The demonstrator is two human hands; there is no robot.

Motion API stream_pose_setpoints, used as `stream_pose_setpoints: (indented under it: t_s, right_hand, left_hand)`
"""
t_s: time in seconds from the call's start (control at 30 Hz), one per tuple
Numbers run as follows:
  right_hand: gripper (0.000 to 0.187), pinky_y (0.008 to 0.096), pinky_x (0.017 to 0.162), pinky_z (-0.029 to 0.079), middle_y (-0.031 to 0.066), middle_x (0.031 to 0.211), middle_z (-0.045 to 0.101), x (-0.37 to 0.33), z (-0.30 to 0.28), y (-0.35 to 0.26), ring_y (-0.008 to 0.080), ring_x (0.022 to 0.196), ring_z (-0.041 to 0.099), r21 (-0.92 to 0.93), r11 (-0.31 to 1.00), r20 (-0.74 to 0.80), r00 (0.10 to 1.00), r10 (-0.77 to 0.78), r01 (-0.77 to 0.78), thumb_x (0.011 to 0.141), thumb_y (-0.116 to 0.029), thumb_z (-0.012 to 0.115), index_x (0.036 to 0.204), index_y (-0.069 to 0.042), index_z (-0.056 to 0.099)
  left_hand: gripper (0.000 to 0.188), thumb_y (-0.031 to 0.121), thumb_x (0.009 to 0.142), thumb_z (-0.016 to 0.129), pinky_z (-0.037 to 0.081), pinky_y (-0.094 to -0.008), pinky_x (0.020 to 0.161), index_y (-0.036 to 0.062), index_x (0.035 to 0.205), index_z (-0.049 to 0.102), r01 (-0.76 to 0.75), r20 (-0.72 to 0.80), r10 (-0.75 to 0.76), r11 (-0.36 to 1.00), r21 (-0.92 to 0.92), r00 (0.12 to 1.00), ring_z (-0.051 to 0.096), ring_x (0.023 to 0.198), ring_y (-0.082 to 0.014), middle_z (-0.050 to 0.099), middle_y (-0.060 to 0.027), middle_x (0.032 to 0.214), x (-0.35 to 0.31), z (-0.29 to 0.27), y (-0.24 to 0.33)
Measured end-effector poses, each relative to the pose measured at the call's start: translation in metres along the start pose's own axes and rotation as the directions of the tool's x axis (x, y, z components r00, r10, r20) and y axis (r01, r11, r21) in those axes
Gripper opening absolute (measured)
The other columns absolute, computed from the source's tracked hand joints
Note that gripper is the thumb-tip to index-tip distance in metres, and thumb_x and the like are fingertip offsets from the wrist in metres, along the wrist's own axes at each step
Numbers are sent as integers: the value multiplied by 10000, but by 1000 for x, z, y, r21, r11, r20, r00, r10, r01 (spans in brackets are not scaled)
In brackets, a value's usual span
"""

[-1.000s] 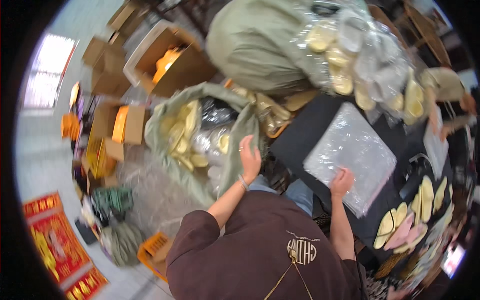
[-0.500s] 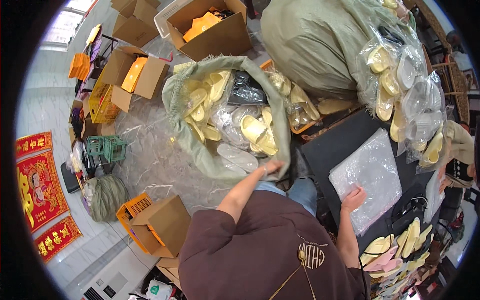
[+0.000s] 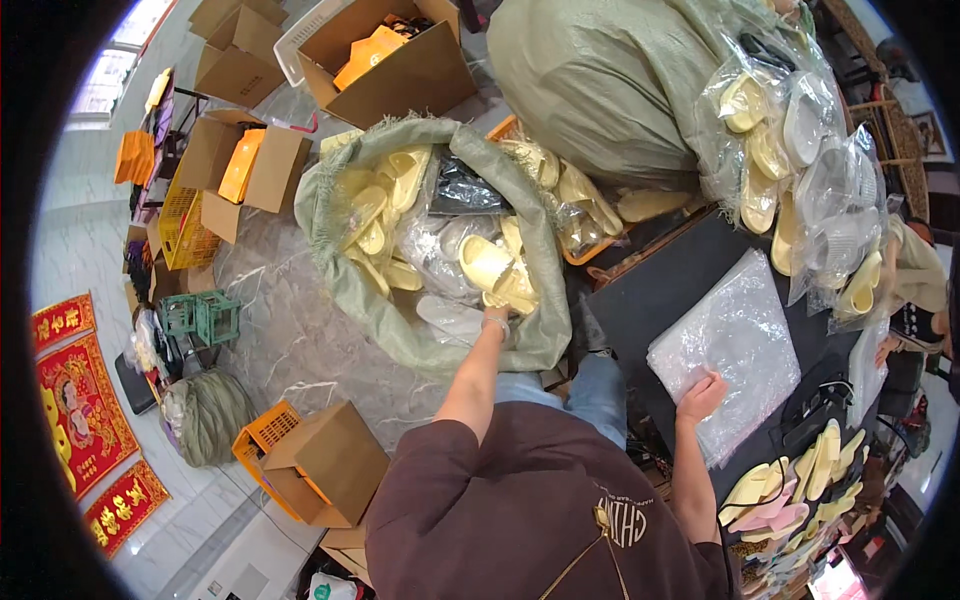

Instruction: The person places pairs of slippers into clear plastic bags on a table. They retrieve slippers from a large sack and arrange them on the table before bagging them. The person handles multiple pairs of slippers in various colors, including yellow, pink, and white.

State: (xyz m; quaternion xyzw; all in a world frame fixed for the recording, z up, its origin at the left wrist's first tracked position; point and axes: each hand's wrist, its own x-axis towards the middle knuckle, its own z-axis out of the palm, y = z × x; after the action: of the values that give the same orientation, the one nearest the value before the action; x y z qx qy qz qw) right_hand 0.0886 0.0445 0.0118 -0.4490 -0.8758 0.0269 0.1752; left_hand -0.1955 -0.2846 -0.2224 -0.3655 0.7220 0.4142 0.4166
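My left hand (image 3: 495,314) reaches into a pale green woven sack (image 3: 345,315), against the lower end of a pair of yellow slippers (image 3: 513,285). Its fingers are mostly hidden, so their grip is unclear. Pale clear-wrapped slippers (image 3: 448,318) lie just left of that hand. More wrapped yellow slippers (image 3: 368,207) and a black pair in plastic (image 3: 468,188) fill the sack. On the black table to my right, my right hand (image 3: 703,396) is closed at the near-left edge of a stack of clear plastic bags (image 3: 740,350).
A large stuffed green sack (image 3: 595,90) stands at the back, with bagged slippers (image 3: 765,150) beside it. Loose slippers (image 3: 765,500) cover the table's near right. Cardboard boxes (image 3: 405,85) and an orange crate (image 3: 268,430) stand on the floor. Another person's arm (image 3: 905,285) shows at far right.
My left hand has moved from the sack's near rim inward and left to the yellow slippers. My right hand stays at the plastic bags. The whole view has shifted slightly.
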Motion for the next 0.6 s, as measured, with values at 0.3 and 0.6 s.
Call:
stream_pose_setpoints:
  t_s: [0.3,0.6]
  right_hand:
    - [166,447,784,375,183,898,529,-5,-4,-4,364,870,489,38,998,27,998,49,-50,895,-117,421,966,-9,525]
    - [151,442,773,384,171,895,525,3,-4,-1,352,867,500,48,996,46,997,67,-69,887,-114,431,954,-25,534]
  left_hand:
    - [963,528,698,742,232,-391,1073,27,1406,323,215,366,26,770,-601,930,310,1306,-244,357,-149,1425,70,74,-39]
    - [783,269,670,776,443,-385,880,-16,1294,397,-53,-15,52,901,-430,999,543,1045,-305,531,-172,1229,46,96,3]
